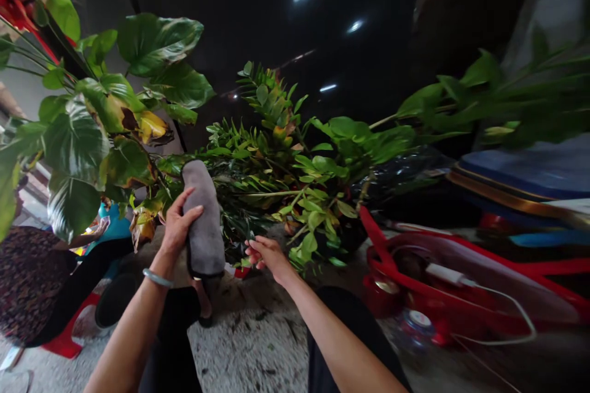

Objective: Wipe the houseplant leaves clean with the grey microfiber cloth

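Observation:
My left hand (177, 224), with a pale bangle at the wrist, holds up a grey plush insole (204, 227). It is long, with rounded corners and a dark edging. My thumb lies across its fuzzy face and the other fingers go round its left side. A short way to the right is my right hand (266, 255), apart from the insole. Its fingers are curled and pinched together at the tips. Whatever they hold, if anything, is too small to make out. Green leafy plants (318, 178) stand just behind both hands.
A red open bag (415, 276) with a white charger (445, 273) and cable stands at right, beside a small clear jar (417, 322). Another person (34, 282) sits on a red stool (71, 331) at left. A large-leaved plant (78, 141) leans in at upper left.

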Demonstrator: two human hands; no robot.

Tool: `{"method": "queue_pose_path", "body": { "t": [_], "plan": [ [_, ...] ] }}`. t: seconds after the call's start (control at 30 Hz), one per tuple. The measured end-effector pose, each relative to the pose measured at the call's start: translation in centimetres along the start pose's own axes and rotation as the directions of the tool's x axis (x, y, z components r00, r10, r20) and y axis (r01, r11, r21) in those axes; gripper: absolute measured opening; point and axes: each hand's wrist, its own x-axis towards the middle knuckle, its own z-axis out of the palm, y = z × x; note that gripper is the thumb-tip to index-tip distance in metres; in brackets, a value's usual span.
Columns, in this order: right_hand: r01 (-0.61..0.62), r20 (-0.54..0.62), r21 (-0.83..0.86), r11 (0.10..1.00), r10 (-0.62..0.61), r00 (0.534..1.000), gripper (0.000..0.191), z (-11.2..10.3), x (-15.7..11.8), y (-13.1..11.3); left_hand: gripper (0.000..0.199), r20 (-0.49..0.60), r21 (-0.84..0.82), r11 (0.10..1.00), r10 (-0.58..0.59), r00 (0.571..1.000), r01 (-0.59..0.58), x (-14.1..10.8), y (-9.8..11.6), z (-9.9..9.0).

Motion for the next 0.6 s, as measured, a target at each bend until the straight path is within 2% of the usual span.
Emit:
{"method": "queue_pose_path", "body": {
  "t": [0.1,0.17,0.2,0.27,0.37,0.43,0.53,0.6],
  "plan": [
    [-0.004,-0.008,-0.002,1.0,0.004,1.0,0.013,-0.1,0.1,0.0,0.062,0.195,0.104,0.991,-0.098,0.976,0.079,-0.5,-1.5,1.4],
    [-0.005,-0.013,-0.003,1.0,0.005,1.0,0.013,-0.4,0.1,0.0,0.057,0.304,0.158,0.986,-0.106,0.947,0.06,-1.4,-1.6,1.6],
    [-0.002,-0.013,-0.002,1.0,0.002,1.0,0.014,-0.6,0.1,0.0,0.057,0.321,0.161,0.986,-0.088,0.943,0.038,-1.7,-1.2,1.6],
    [0.005,-0.011,0.001,1.0,-0.005,1.0,0.015,-0.8,0.1,0.0,0.059,0.27,0.127,0.992,-0.008,0.963,-0.027,-1.4,0.2,1.6],
    [0.001,-0.012,-0.003,1.0,-0.001,1.0,0.015,-0.8,0.1,-0.1,0.064,0.123,0.05,0.99,0.125,0.985,-0.132,0.9,2.0,2.3],
    [-0.005,-0.015,-0.007,1.0,0.004,1.0,0.015,-0.7,0.1,-0.2,0.068,0.108,0.013,0.992,0.126,0.986,-0.128,2.7,2.0,3.2],
    [-0.003,-0.019,-0.002,1.0,0.003,1.0,0.017,-0.5,0.1,-0.3,0.067,0.243,0.035,0.999,-0.009,0.97,0.0,3.6,-0.2,4.5],
    [-0.004,-0.025,0.003,1.0,0.004,1.0,0.017,-0.5,0.1,-0.3,0.061,0.375,0.107,0.992,-0.101,0.921,0.066,2.6,-1.9,4.7]
  ]
}}
